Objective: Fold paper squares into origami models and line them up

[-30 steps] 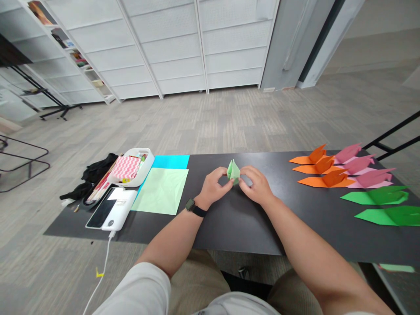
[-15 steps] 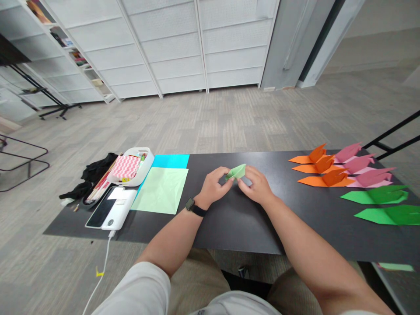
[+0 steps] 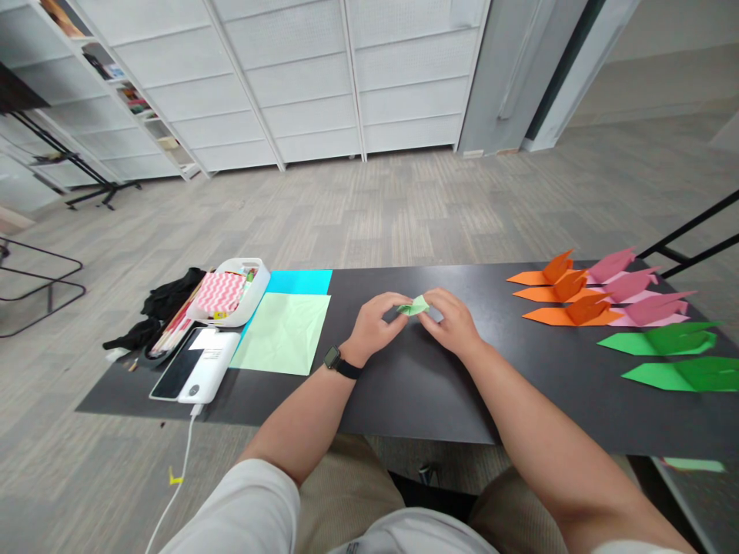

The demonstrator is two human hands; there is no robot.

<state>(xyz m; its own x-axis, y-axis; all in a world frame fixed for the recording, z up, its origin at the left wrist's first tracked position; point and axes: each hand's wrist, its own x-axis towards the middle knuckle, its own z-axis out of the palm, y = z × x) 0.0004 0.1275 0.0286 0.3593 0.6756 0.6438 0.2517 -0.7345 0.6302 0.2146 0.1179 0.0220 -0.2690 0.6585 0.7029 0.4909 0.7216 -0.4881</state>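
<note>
Between my two hands is a small piece of folded light green paper (image 3: pixel 414 307), held just above the dark table (image 3: pixel 404 385). My left hand (image 3: pixel 376 327), with a black watch on its wrist, pinches the paper's left end between thumb and fingers. At the right end, my right hand (image 3: pixel 452 322) grips it with thumb and fingertips. The fingers partly hide the folds. Left of my hands lies a flat stack of light green paper sheets (image 3: pixel 289 335), with a blue sheet (image 3: pixel 301 282) under it.
Folded orange paper figures (image 3: pixel 569 290), pink ones (image 3: pixel 635 290) and green ones (image 3: pixel 663 339) line the table's right side. On the left are a white tray (image 3: pixel 259 291) of supplies, black cloth (image 3: pixel 173 296), a phone (image 3: pixel 176 375) and a white power bank (image 3: pixel 208 373) with a cable (image 3: pixel 183 469).
The folded green paper has turned and looks smaller and flatter between my fingers. Both hands stay at nearly the same spot.
</note>
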